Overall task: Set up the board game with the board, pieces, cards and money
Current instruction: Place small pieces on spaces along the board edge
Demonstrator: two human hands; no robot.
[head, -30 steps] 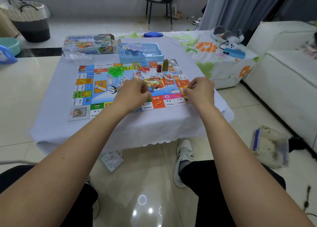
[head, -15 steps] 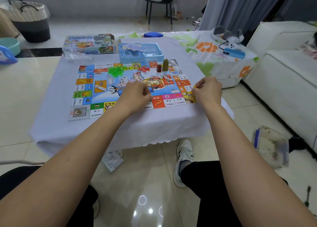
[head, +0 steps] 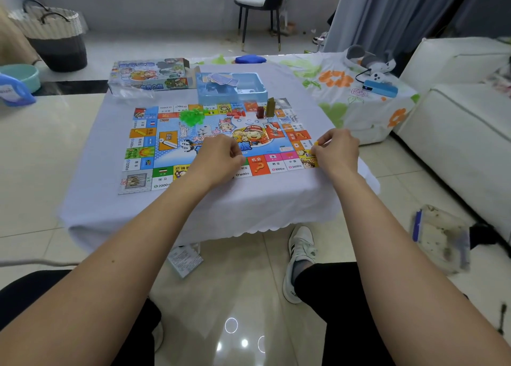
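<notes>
On the bench (head: 116, 200), draped in a pale cloth, the board (head: 221, 141) is lying flat and serving as the reference for all positions. At the board's near right corner, the right hand (head: 338, 153) is pinching a small yellow piece (head: 316, 143) between fingertips, its grip closing on that piece just above the corner square. At the board's near edge, toward the middle, the left hand (head: 221, 158) is resting with fingers curled; what its grip is holding, if anything, cannot be told. Along the board's far edge, a pile of green pieces (head: 191, 116), some red pieces (head: 236, 114) and two upright tokens (head: 266, 108) are standing. Beyond the far edge, the blue tray (head: 232, 88) is holding cards (head: 221, 79), with the game box (head: 150, 74) to its left. Money is not identifiable. Judgement: the step in hand appears to be placing the yellow piece on the corner square. To do it well, the piece should be lowered upright, seated squarely within the square, and released without dragging the board, the left hand steadying the near edge meanwhile.
</notes>
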